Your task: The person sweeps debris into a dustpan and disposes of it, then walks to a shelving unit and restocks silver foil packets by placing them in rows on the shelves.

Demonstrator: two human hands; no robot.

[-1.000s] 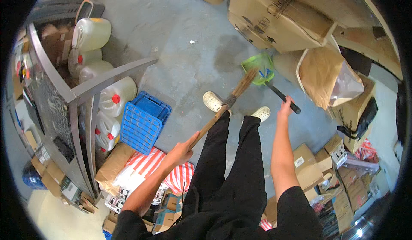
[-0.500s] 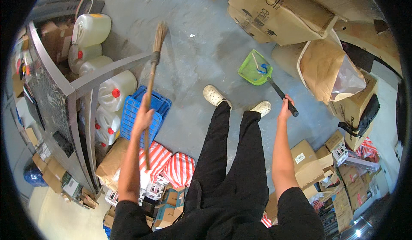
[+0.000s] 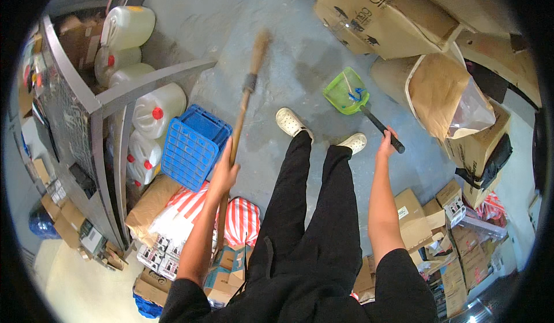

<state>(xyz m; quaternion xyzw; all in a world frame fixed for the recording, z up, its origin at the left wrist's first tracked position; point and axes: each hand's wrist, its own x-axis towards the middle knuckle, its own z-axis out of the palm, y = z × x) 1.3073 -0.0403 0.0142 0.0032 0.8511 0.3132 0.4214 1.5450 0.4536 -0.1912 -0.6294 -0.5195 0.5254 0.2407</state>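
Observation:
My left hand (image 3: 224, 172) grips the wooden handle of a broom (image 3: 245, 101). The broom's head points away from me over the grey concrete floor, blurred by motion. My right hand (image 3: 385, 144) holds the black handle of a green dustpan (image 3: 346, 92). The pan sits low in front of my right foot and has a few bits of blue and pale debris in it. My feet in pale clogs (image 3: 289, 122) stand between the broom and the dustpan.
A blue plastic crate (image 3: 193, 145) and white jugs with red caps (image 3: 153, 112) stand by a grey metal rack (image 3: 109, 101) on the left. Cardboard boxes (image 3: 381, 17) and a lined open box (image 3: 444, 95) crowd the right. Red-striped bags (image 3: 239, 219) lie by my legs.
The broom has swung from near the dustpan out to the left, then partly back toward the middle. The dustpan and my right hand have stayed almost in place.

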